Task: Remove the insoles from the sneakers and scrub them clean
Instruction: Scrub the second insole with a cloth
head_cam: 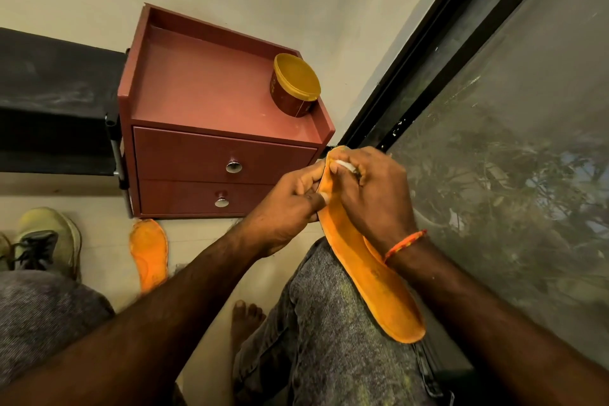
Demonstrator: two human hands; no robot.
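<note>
1. Orange insole (372, 277) is lying along the right knee, toe end up between both hands.
2. Right hand (372, 194) is curling its fingers around a small white thing (344, 165), pressing it onto the toe.
3. Left hand (290, 204) is pinching the insole's edge, thumb on top.
4. Second insole (149, 254) is sitting on the floor beside a sneaker (49, 241).

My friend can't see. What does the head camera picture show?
Two hands work on an orange insole resting on a knee: the left hand grips its edge, the right hand rubs its tip with something white. Another insole lies on the floor.
</note>
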